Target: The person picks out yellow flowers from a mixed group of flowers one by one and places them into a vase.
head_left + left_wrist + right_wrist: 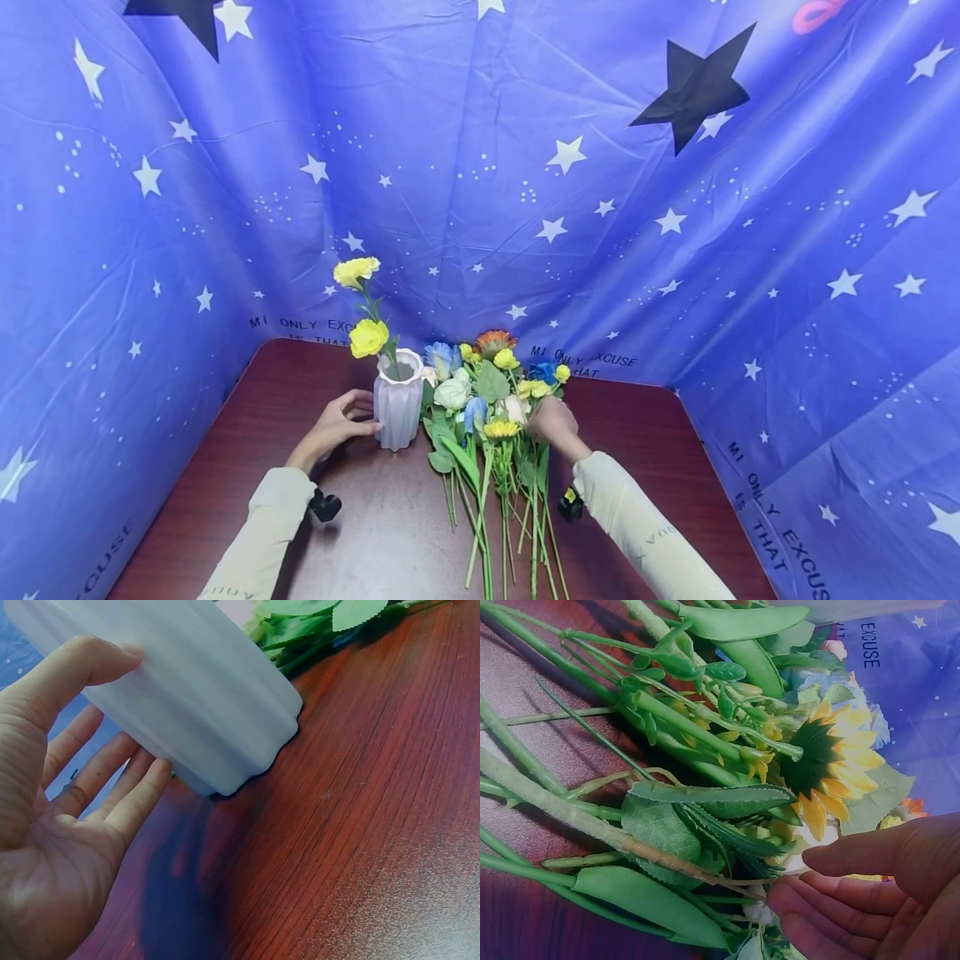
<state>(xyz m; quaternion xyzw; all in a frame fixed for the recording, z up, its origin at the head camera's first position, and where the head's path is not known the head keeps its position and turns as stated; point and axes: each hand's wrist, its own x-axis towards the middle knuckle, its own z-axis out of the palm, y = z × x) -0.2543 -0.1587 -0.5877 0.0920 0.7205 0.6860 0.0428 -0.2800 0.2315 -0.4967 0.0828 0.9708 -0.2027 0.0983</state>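
A pale lilac fluted vase [397,408] stands upright with two yellow blooms [369,337] rising from its mouth. My left hand [347,425] rests at the vase's left side; in the left wrist view its thumb lies on the vase wall and the relaxed fingers reach round the far side. My right hand [553,421] is among the blooms of a flower bunch, right of the vase. Its thumb and fingertips come together at the upper end of a thin brownish stem [641,846], beside a cream flower and a yellow sunflower-like bloom [847,761]. The pinched spot is partly hidden.
Blue, white, orange and yellow flowers lie heaped together, their green stems [487,533] pointing toward the near table edge. Beneath them is a dark red wooden table [360,533]. A blue star-printed cloth [465,208] surrounds its back and sides.
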